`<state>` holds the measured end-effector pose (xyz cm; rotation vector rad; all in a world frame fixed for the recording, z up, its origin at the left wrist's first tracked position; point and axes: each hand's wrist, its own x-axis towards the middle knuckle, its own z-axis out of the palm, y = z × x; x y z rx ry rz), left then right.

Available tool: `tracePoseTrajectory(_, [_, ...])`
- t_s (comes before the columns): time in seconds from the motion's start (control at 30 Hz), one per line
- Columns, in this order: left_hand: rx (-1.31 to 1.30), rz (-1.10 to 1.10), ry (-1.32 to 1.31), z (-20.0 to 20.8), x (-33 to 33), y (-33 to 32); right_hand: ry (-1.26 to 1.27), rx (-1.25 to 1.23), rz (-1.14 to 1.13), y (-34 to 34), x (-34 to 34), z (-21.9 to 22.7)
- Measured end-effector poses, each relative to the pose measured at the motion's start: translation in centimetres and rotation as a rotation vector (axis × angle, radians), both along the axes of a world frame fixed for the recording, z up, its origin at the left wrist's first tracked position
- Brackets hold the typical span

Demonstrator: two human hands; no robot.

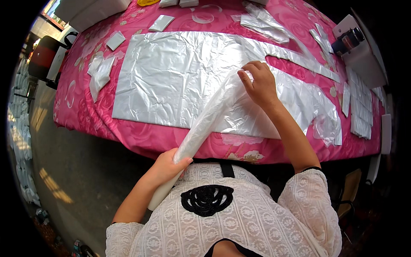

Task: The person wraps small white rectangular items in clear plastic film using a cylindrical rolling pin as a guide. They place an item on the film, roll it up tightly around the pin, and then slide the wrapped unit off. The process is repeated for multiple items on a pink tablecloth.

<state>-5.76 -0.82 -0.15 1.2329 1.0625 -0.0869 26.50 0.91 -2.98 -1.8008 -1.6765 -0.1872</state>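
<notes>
One table fills most of the view, covered in a pink floral cloth that hangs over its near edge. On it lies a large silvery plastic sheet, flat and creased, spanning from the left-centre to the right side, where its edge is cut into curves. You hold a long translucent plastic bag, gathered into a narrow tube, running from the sheet down over the table edge to your chest. Your right hand is up on the table, fingers curled and pinching the bag's upper end against the sheet. Your left hand is below the table edge, closed in a fist round the bag's lower part; the tail of the bag sticks out below the fist, against your white lace top. At the right rim sits a white machine with a dark cylinder on it. Beside it, a stack of folded bags lies along the right edge of the table. Plastic offcuts lie at the top of the table, more scraps on the left. Small folded white squares and rest near the top left, apart from the sheet.
</notes>
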Motion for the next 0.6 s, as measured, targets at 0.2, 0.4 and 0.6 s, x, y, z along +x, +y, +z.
tracePoseTrajectory(0.2, [-0.036, 0.002, -0.015, -0.4, -0.2, 0.0, 0.808, -0.523, 0.061, -0.1, -0.1, -0.2])
tracePoseTrajectory(0.4, [-0.08, 0.035, -0.028, -0.2, -0.4, -0.1, 0.968, -0.57, 0.105, -0.1, -0.2, 0.6])
tracePoseTrajectory(0.6, [-0.101, -0.085, -0.01, -0.1, -1.9, 0.2, 0.414, -0.23, -0.214, 0.2, 6.2, -0.3])
